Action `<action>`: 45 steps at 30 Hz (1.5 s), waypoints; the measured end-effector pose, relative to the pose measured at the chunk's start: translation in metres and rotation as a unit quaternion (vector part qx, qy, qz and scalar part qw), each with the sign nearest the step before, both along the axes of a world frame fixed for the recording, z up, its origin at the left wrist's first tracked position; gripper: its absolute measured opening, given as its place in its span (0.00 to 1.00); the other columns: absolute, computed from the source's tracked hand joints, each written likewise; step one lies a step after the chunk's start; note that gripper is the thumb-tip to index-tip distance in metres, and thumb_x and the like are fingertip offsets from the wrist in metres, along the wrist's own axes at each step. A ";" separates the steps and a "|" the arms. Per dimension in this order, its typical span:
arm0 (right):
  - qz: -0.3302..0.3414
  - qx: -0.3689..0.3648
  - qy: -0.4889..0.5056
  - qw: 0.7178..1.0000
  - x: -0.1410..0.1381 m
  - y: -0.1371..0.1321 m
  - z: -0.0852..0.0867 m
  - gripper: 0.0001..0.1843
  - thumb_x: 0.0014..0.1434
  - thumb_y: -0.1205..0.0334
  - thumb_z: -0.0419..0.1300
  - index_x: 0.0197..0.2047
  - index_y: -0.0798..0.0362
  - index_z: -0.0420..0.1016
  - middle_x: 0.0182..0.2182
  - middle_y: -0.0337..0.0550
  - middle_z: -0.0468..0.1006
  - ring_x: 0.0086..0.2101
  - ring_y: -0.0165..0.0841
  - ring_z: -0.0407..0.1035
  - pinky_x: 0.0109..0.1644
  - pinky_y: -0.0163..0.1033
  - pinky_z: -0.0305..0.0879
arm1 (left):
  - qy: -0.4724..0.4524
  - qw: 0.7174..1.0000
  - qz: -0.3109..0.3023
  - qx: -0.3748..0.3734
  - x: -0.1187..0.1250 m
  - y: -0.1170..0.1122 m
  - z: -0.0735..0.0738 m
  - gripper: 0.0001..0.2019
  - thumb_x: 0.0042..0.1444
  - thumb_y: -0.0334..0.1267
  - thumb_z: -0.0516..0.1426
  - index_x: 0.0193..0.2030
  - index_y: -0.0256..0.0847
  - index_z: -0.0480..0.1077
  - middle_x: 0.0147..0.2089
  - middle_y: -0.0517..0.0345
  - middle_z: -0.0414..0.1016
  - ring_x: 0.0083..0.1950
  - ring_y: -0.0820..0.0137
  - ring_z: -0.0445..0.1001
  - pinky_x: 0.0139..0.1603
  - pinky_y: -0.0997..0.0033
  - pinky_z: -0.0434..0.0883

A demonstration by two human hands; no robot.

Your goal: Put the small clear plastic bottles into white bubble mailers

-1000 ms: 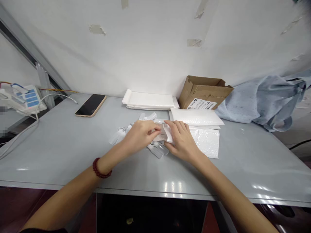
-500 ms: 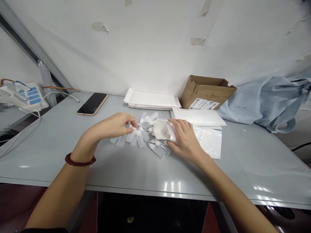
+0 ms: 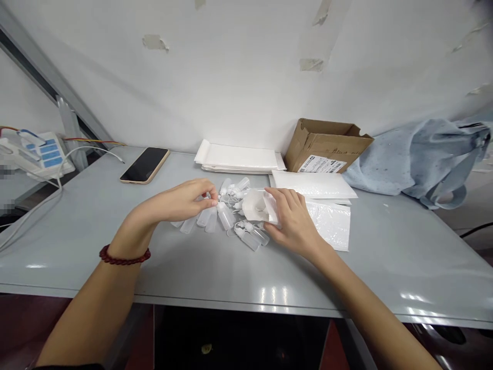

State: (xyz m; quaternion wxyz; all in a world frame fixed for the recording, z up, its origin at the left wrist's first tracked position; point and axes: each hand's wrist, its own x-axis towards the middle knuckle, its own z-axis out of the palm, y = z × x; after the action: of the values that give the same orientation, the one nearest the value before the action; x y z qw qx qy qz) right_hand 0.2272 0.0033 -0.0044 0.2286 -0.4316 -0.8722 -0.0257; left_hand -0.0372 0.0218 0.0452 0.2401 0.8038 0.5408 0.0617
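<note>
Several small clear plastic dropper bottles (image 3: 227, 213) lie in a loose heap at the middle of the grey table (image 3: 96, 236). My left hand (image 3: 181, 200), with a red bead bracelet at the wrist, pinches one of the small bottles (image 3: 224, 215) at the heap's left side. My right hand (image 3: 290, 221) grips the mouth of a white padded mailer (image 3: 256, 205), held open toward the bottles. That mailer lies on a flat bubble mailer (image 3: 331, 223).
A phone (image 3: 145, 165) lies at the back left, near a white device with cables (image 3: 38, 154). A stack of white mailers (image 3: 239, 156) and an open cardboard box (image 3: 327, 146) stand against the wall. A blue cloth bag (image 3: 423, 154) lies at the right.
My left hand left the mailer, moved left to the heap of bottles and pinched one, lifting it slightly. My right hand stayed on the mailer, whose mouth now gapes open.
</note>
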 end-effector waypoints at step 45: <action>-0.014 -0.087 0.034 0.996 0.015 0.010 0.007 0.23 0.67 0.51 0.41 0.54 0.56 0.65 0.43 0.54 0.74 0.44 0.44 0.67 0.50 0.52 0.56 | -0.252 0.968 -0.015 -0.010 0.062 -0.016 -0.027 0.06 0.54 0.37 0.58 0.35 0.38 0.75 0.36 0.57 0.78 0.34 0.71 0.73 0.35 0.71 0.69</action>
State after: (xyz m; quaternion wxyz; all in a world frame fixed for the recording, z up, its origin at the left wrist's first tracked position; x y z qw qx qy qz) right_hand 0.2419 0.0128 0.0029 0.2191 -0.4623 -0.8570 0.0622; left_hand 0.0252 0.0059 0.0183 0.3774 0.7679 0.4512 0.2535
